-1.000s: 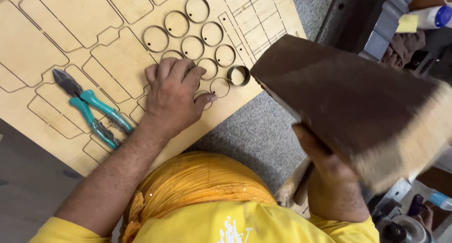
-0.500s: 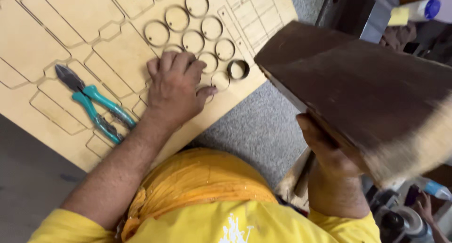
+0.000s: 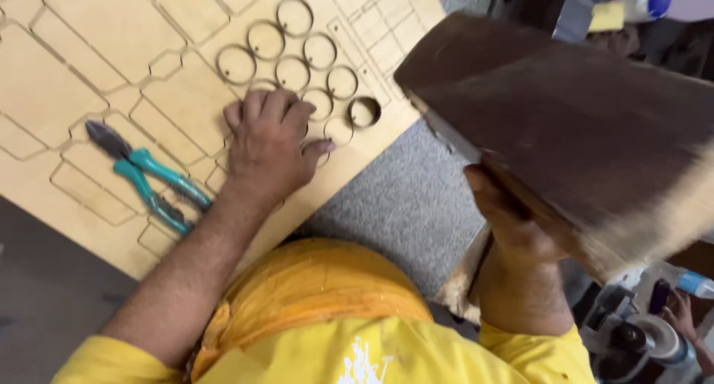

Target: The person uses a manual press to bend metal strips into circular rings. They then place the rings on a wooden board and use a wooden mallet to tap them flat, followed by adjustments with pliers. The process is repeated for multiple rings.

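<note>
Presently, the left hand lies flat, palm down and fingers spread, on a thin plywood sheet scored with cut outlines: elongated panels, small rectangles and a cluster of rings. It grips nothing; it presses the sheet down among the ring cut-outs. One ring just beyond the fingertips appears to stand proud of the sheet, partly freed from its outline.

The right hand is closed around the lower edge of a dark wooden block, held raised and tilted above the sheet's right corner, apart from it. The block's far end is pale and blurred, so its exact shape there cannot be told.

Handling judgement: the block looks thick, solid and fairly heavy for one hand; it is rigid with a dull, non-slippery face, and the grip at one edge leaves most of its mass overhanging. A hold nearer the middle would be steadier. The sheet looks light, stiff but brittle along the cut lines; the thin rings are the most fragile parts and are best taken by the rim, or supported from beneath.

A pair of pliers with teal handles lies on the sheet just left of the left wrist, untouched. The sheet rests over a grey carpet-like surface. A spray bottle with a blue cap sits at upper right, well apart.
</note>
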